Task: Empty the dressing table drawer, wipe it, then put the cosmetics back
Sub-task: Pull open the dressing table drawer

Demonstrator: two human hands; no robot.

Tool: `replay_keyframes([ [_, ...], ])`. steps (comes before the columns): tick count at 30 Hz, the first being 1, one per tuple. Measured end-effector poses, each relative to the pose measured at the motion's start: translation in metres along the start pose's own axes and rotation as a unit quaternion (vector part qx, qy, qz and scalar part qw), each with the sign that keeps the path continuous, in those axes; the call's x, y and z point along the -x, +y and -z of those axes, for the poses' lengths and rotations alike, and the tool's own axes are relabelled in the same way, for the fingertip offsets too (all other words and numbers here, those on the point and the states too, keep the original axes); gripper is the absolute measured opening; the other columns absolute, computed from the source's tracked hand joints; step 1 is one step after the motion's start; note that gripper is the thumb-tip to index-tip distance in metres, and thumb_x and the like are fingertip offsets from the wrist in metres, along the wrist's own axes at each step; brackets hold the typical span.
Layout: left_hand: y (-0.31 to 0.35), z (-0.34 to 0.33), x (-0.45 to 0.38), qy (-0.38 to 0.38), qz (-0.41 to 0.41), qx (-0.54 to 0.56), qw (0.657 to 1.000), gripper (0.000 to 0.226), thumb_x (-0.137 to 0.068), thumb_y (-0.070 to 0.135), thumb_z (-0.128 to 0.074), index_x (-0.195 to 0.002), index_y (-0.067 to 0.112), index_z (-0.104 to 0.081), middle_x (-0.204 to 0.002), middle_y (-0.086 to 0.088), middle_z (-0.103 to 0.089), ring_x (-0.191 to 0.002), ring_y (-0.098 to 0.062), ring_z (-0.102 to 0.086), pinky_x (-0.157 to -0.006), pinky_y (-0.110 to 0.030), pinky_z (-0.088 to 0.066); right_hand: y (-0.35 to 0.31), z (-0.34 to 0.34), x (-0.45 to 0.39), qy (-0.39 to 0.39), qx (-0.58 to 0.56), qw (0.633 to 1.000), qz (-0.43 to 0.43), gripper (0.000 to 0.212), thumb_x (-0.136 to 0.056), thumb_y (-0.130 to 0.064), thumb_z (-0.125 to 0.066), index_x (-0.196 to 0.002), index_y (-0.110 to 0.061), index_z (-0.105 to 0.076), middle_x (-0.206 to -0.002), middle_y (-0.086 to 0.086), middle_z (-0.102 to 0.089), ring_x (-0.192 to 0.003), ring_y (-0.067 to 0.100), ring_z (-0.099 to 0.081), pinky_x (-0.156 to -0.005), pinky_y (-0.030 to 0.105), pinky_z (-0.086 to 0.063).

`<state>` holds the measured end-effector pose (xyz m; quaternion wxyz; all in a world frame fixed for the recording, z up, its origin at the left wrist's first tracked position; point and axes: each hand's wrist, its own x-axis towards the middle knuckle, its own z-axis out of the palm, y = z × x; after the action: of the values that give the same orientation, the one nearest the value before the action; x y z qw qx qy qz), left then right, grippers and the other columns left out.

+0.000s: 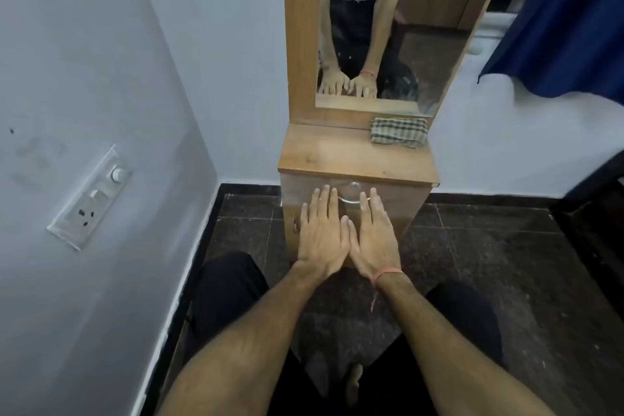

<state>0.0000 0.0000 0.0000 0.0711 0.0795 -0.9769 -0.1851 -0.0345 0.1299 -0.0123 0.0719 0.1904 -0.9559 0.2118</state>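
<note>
Dark trousers [229,287] are seen nearest, over black floor tiles [472,246]. Both hands are held flat, fingers straight and slightly spread, side by side before the closed drawer [388,209]: left hand [322,240], right hand [373,240], which bears a pink wristband [388,273]. Farther, a checked cloth [398,137] is laid folded on the wooden dressing table [337,155], at its right, below the mirror [422,61].

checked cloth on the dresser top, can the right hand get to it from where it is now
Probably yes. The right hand is flat and holding nothing in front of the drawer, and the checked cloth lies uncovered on the dresser top with nothing between them.
</note>
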Motion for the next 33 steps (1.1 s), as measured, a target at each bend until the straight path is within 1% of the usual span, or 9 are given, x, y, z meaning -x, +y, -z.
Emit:
replay_keyframes([
  [3,0.001,-0.004,-0.010,-0.025,-0.008,0.007,1.000,0.064,-0.117,0.035,-0.029,-0.175,0.009,-0.019,-0.183,-0.011,-0.020,-0.170,-0.026,-0.010,-0.137,-0.052,-0.013,0.007,-0.001,-0.009,-0.026,0.005,1.000,-0.002,0.064,-0.115,-0.040,-0.036,-0.167,-0.004,-0.030,-0.176,0.017,-0.022,-0.164,0.029,-0.021,-0.132,0.046,-0.027],
  [5,0.001,-0.006,-0.019,-0.044,-0.024,0.003,0.999,0.063,-0.117,0.035,-0.030,-0.174,0.009,-0.023,-0.181,-0.011,-0.025,-0.170,-0.026,-0.014,-0.137,-0.053,-0.016,0.013,-0.002,-0.016,-0.053,0.017,0.998,-0.001,0.062,-0.115,-0.038,-0.035,-0.166,-0.004,-0.032,-0.175,0.017,-0.026,-0.163,0.029,-0.023,-0.132,0.045,-0.026],
  [10,-0.001,-0.009,-0.038,-0.107,-0.042,-0.049,0.992,0.066,-0.116,0.035,-0.030,-0.174,0.006,-0.020,-0.182,-0.012,-0.022,-0.169,-0.027,-0.015,-0.136,-0.055,-0.016,0.022,0.002,-0.036,-0.114,0.034,0.992,0.034,0.061,-0.113,-0.033,-0.040,-0.166,-0.003,-0.032,-0.173,0.016,-0.031,-0.162,0.028,-0.026,-0.131,0.042,-0.028],
  [14,-0.003,-0.013,-0.047,-0.142,-0.052,-0.076,0.986,0.075,-0.112,0.039,-0.043,-0.174,0.005,-0.018,-0.181,-0.013,-0.022,-0.169,-0.030,-0.015,-0.135,-0.060,-0.017,0.024,-0.002,-0.047,-0.165,0.067,0.982,0.055,0.069,-0.108,-0.029,-0.047,-0.169,-0.006,-0.025,-0.176,0.012,-0.026,-0.165,0.025,-0.018,-0.133,0.043,-0.023],
  [18,-0.002,-0.012,-0.054,-0.125,-0.057,-0.092,0.986,0.073,-0.104,0.037,-0.055,-0.167,0.006,-0.033,-0.170,-0.013,-0.039,-0.164,-0.031,-0.027,-0.133,-0.060,-0.024,0.018,-0.007,-0.048,-0.164,0.059,0.984,0.034,0.071,-0.104,-0.024,-0.051,-0.168,-0.005,-0.025,-0.175,0.012,-0.026,-0.165,0.026,-0.016,-0.133,0.044,-0.022],
  [24,0.002,-0.007,-0.044,-0.120,-0.067,-0.096,0.986,0.069,-0.103,0.035,-0.057,-0.164,0.006,-0.038,-0.163,-0.014,-0.046,-0.157,-0.030,-0.037,-0.131,-0.052,-0.031,0.010,-0.004,-0.041,-0.157,0.050,0.986,0.012,0.071,-0.103,-0.020,-0.054,-0.168,-0.007,-0.027,-0.174,0.009,-0.028,-0.165,0.025,-0.018,-0.132,0.042,-0.023],
  [27,0.007,-0.007,-0.027,-0.119,-0.068,-0.099,0.986,0.076,-0.100,0.034,-0.065,-0.164,0.006,-0.036,-0.163,-0.014,-0.044,-0.158,-0.030,-0.035,-0.128,-0.047,-0.038,0.008,-0.002,-0.026,-0.164,0.052,0.985,0.014,0.077,-0.103,-0.022,-0.061,-0.169,-0.009,-0.024,-0.175,0.008,-0.025,-0.165,0.024,-0.015,-0.132,0.044,-0.025],
  [30,0.011,-0.008,-0.005,-0.122,-0.063,-0.106,0.985,0.086,-0.098,0.035,-0.069,-0.168,0.006,-0.029,-0.169,-0.014,-0.038,-0.163,-0.031,-0.028,-0.130,-0.047,-0.035,0.003,-0.003,-0.003,-0.157,0.053,0.986,0.008,0.077,-0.104,-0.017,-0.060,-0.170,-0.009,-0.021,-0.176,0.009,-0.022,-0.166,0.025,-0.013,-0.132,0.045,-0.026],
  [33,0.012,-0.007,0.019,-0.130,-0.068,-0.129,0.981,0.096,-0.096,0.038,-0.074,-0.170,0.005,-0.024,-0.172,-0.016,-0.034,-0.165,-0.033,-0.025,-0.131,-0.048,-0.034,-0.003,-0.002,0.022,-0.148,0.044,0.988,-0.001,0.078,-0.104,-0.016,-0.062,-0.170,-0.011,-0.021,-0.177,0.008,-0.020,-0.166,0.023,-0.011,-0.132,0.044,-0.026],
])
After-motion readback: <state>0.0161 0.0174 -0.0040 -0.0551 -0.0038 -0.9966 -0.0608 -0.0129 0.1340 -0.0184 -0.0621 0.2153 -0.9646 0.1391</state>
